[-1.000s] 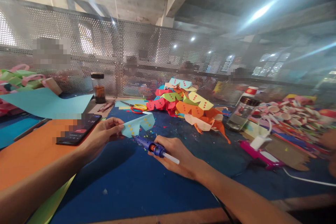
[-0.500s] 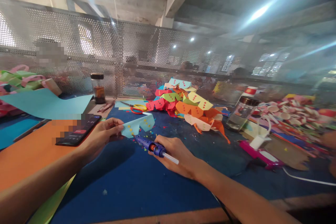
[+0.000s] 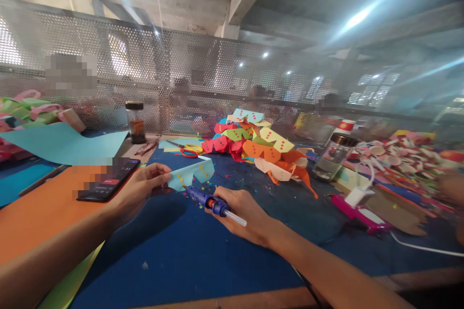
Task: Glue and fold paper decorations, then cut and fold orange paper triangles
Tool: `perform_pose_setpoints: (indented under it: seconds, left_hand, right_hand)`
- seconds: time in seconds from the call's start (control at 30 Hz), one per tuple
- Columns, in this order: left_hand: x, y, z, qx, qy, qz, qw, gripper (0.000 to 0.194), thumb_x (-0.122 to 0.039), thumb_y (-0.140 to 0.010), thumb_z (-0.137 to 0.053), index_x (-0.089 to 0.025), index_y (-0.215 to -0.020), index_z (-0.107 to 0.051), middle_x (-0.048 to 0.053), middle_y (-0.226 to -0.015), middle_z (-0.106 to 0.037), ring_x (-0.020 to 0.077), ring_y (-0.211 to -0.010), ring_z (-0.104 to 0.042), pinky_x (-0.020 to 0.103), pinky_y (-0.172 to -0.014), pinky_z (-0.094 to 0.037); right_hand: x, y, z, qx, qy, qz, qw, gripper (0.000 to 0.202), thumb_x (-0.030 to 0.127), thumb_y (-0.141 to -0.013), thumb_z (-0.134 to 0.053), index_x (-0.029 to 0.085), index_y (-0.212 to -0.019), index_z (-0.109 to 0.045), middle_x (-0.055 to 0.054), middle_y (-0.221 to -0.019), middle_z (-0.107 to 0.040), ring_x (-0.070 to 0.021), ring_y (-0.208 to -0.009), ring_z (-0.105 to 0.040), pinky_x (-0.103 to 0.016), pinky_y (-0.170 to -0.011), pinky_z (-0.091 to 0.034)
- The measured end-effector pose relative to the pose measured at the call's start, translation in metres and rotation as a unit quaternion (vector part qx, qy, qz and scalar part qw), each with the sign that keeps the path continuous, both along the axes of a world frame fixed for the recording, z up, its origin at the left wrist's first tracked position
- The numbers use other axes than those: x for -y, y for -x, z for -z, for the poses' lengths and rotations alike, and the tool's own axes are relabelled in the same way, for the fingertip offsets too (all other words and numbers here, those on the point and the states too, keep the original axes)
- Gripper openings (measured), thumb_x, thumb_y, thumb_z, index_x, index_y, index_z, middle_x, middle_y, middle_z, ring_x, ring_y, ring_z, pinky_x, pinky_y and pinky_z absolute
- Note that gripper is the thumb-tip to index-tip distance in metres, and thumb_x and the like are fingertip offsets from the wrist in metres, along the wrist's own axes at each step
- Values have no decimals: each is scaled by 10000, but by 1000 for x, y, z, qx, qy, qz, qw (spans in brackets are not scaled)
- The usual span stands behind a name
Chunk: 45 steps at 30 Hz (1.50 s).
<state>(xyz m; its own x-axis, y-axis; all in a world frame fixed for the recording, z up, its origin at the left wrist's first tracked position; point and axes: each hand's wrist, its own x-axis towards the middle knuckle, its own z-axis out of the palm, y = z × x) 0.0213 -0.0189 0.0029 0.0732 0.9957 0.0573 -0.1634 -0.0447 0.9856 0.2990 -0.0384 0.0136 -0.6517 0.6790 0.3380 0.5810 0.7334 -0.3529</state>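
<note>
My left hand [image 3: 154, 179] pinches the left end of a folded light-blue paper piece [image 3: 192, 174] with notches and rows of small yellow dots. Wrapped around a dark blue glue gun [image 3: 207, 201] is my right hand [image 3: 244, 215]. A clear glue stick [image 3: 235, 217] pokes out of the gun's back end, and its nozzle points at the paper's lower left part; whether it touches cannot be made out. Tiny colored paper bits lie on the blue table beneath the paper. Behind it rests a pile of similar folded paper pieces [image 3: 261, 147] in red, orange, yellow, green and blue.
Scissors [image 3: 190, 149] with yellow and red handles lie behind the paper. A phone [image 3: 108, 183] rests on orange sheets [image 3: 43, 212] at left, near a dark-lidded jar [image 3: 136, 123]. At right are a glass bottle [image 3: 333, 157], a pink power strip [image 3: 358, 212] and its white cable.
Almost nothing differs. The light-blue paper and my left hand have shifted very slightly to the right; the glue gun stays in place.
</note>
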Motion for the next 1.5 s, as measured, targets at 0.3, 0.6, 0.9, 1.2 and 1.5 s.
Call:
perform_pose_setpoints:
  seconds: [0.3,0.6,0.9,1.2,1.5]
  left_hand:
    - [-1,2,2,-6,-2,9,1000,371,-427,-675,-889,-193,-872,-680,-22,-813,-596,108,-723,-573,253,-716,-554]
    - [2,-1,0,-8,1,2,1000,411,-444,-638,-904,-182,-859,-676,-26,-787,-582,108,-716,-562,255,-710,-551]
    - [3,-4,-5,-13,9,-3,1000,408,-438,-620,-911,-176,-828,-677,-33,-738,-581,100,-669,-553,256,-692,-554]
    - [5,-7,-6,-10,14,7,1000,427,-441,-595,-926,-176,-809,-669,-38,-724,-609,85,-617,-566,232,-648,-541]
    - [3,-5,-2,-15,22,23,999,425,-443,-606,-920,-184,-828,-669,-42,-721,-620,90,-622,-574,225,-652,-520]
  right_hand:
    - [-1,-1,2,-11,-12,0,1000,146,289,-926,-615,217,-875,-499,11,-745,-609,-144,-619,-579,-239,-566,-342]
    - [-1,0,4,-3,-16,3,1000,142,277,-925,-625,216,-895,-500,12,-756,-615,-145,-628,-597,-233,-576,-351]
    - [-2,-1,4,-19,-15,0,1000,165,285,-928,-621,226,-887,-472,17,-761,-611,-147,-652,-605,-233,-580,-360]
    - [-3,-1,6,-33,-15,0,999,179,308,-928,-624,229,-883,-469,21,-755,-605,-142,-640,-592,-241,-581,-363]
    - [-1,-1,2,-30,-9,3,1000,144,274,-919,-631,222,-897,-498,21,-766,-609,-134,-628,-580,-237,-576,-350]
